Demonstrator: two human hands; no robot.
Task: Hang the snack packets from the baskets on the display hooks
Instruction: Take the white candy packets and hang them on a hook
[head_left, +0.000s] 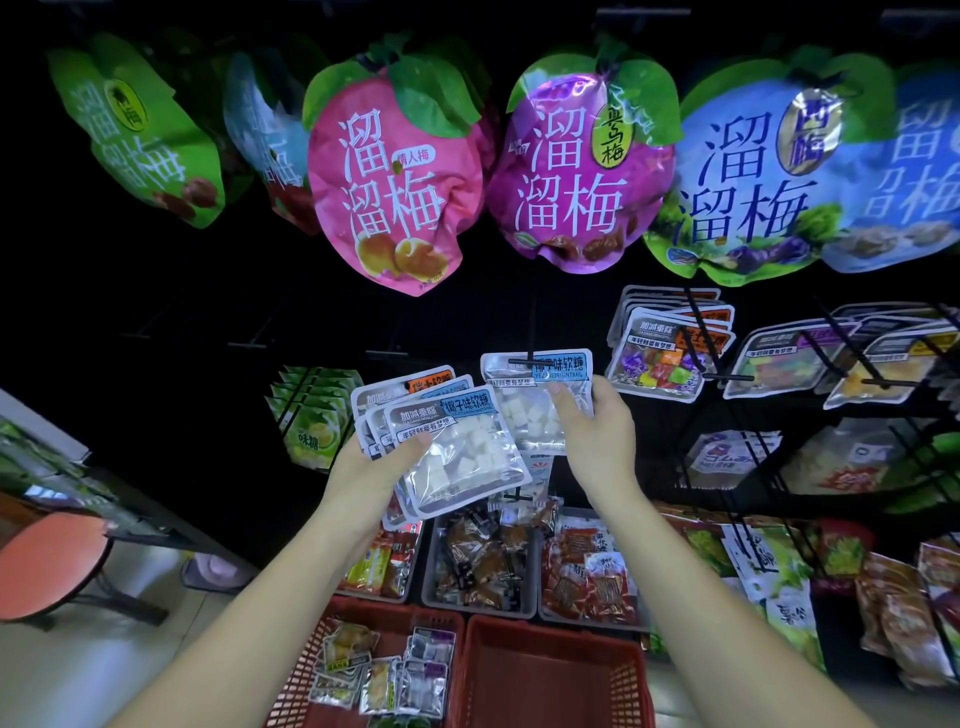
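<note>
My left hand (371, 467) grips a fanned stack of clear snack packets (457, 447) with white cubes and blue labels. My right hand (592, 436) holds one more white-cube packet (535, 400) up at a black display hook (535, 359), whose bar crosses the packet's top edge. Below, a red basket on the left (332, 623) holds several small packets, and the red basket beside it (550, 670) shows a bare bottom.
Big fruit-shaped plum bags (395, 182) hang along the top row. Candy packets (660, 358) fill the hooks to the right. Grey bins (480, 561) of brown snacks sit below the hooks. A red stool (49, 566) stands at the left.
</note>
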